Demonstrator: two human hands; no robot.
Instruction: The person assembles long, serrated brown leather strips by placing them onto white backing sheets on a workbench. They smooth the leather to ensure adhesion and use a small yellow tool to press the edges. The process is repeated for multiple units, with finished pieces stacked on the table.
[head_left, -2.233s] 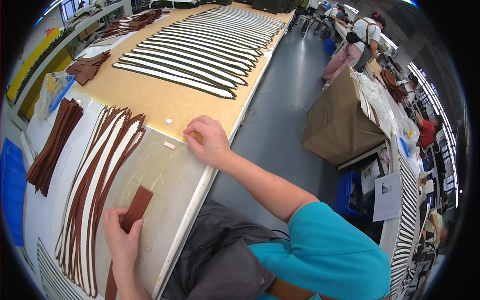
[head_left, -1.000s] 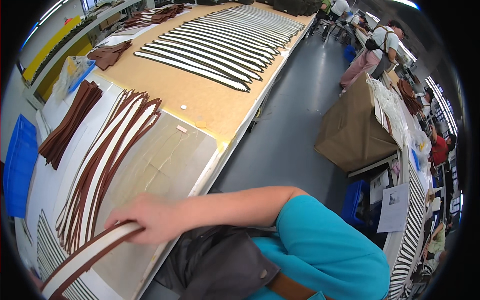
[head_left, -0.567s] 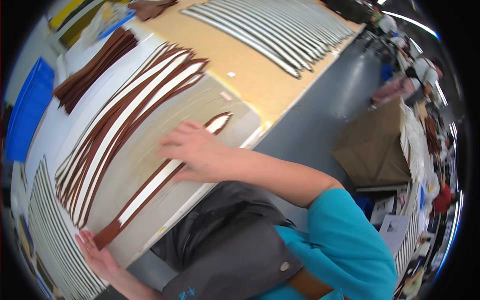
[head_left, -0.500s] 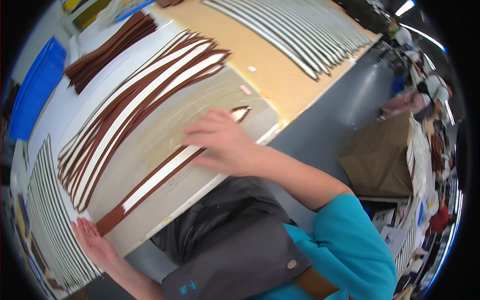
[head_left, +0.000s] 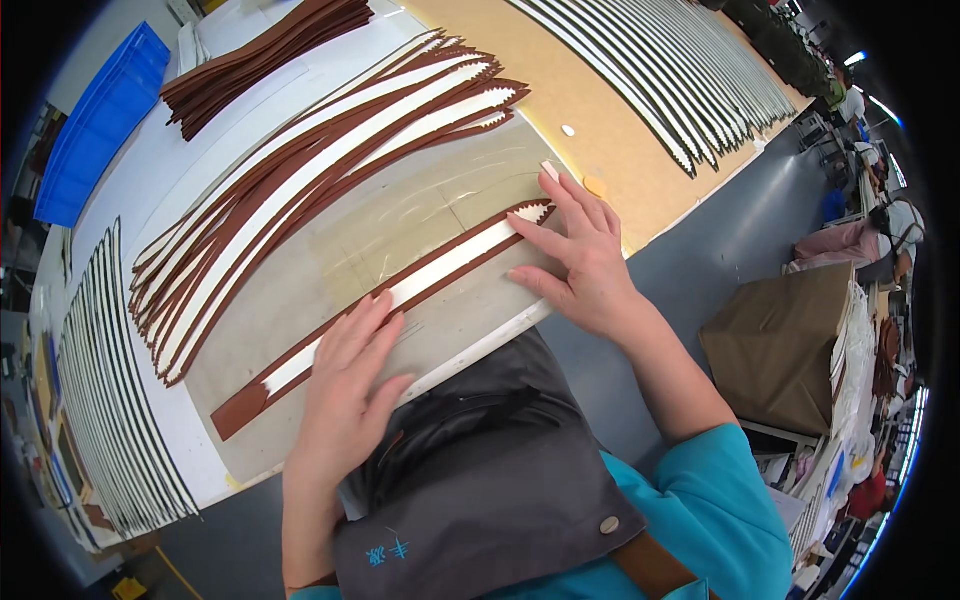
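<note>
A single brown leather strap (head_left: pixel 453 266) with a white strip along its middle lies slantwise on the grey work board (head_left: pixel 478 338). Its plain brown end is at the lower left, its pointed end with a zigzag white edge at the upper right. My left hand (head_left: pixel 350 385) rests with fingers spread over the strap's middle, covering part of it. Beside the pointed end is my right hand (head_left: pixel 585 255), fingers apart, thumb close to the strap's near edge. One of its fingertips is at a small pale piece on the board, partly hidden.
A fanned pile of similar brown-and-white straps (head_left: pixel 300 185) lies behind the board. Beyond it are plain brown strips (head_left: pixel 265 60) and a blue bin (head_left: pixel 103 120). Rows of black-edged white strips (head_left: pixel 640 75) cover the tan far board; others (head_left: pixel 120 390) lie at left.
My left hand has moved from the strap's brown end onto its middle. My right hand has slid right, from the middle to the pointed end. The view has shifted slightly.
</note>
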